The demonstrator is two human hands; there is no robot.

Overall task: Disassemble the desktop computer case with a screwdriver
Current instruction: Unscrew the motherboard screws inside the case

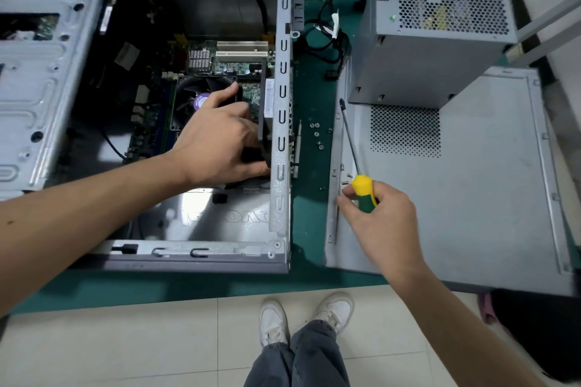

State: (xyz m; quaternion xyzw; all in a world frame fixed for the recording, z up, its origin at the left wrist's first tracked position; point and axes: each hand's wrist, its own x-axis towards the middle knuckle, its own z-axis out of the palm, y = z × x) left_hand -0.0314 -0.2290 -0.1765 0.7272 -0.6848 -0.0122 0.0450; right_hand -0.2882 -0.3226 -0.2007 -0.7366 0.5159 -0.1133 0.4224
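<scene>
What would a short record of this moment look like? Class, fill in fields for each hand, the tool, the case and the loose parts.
left hand: left hand inside the open computer case, gripping a black fan at the case's side wall
right hand: right hand holds the screwdriver, tip pointing away, touching nothing
removed parts: power supply stands on the side panel
loose screws: screws on the green mat

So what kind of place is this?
Probably a computer repair bench: an opened computer case on a green mat, a power supply taken out, and loose screws lying nearby.
</scene>
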